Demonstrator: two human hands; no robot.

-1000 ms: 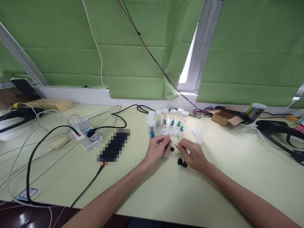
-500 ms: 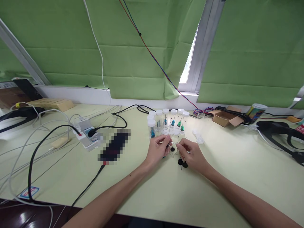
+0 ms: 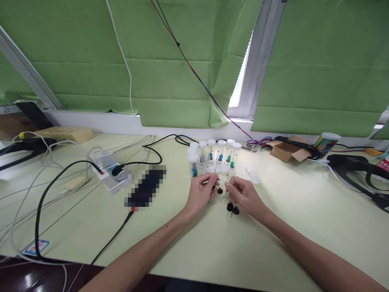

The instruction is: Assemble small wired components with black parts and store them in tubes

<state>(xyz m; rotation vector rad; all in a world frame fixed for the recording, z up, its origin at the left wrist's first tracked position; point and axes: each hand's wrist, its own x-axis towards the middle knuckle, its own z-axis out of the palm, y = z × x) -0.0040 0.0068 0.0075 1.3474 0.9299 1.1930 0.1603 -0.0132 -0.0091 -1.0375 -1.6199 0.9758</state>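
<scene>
1. Head view: pinching one end of a thin pale rod (image 3: pixel 221 182) between thumb and fingers of the left hand (image 3: pixel 201 190), drawn narrow, just in front of the white-capped vials (image 3: pixel 210 155).
2. Gripping the opposite end in the fingertips of the right hand (image 3: pixel 244 195), also drawn narrow, in front of the vials toward their right side.
3. Bridging the short gap between both hands with the rod, touching fingertips at each end.
4. Showing a black disc (image 3: pixel 220 190) in front of the vials, between the hands; showing black round pieces (image 3: pixel 230 207) farther forward of the vials, near the right hand.
5. Showing clear plastic pieces (image 3: pixel 253 177) right of the vials.
</scene>
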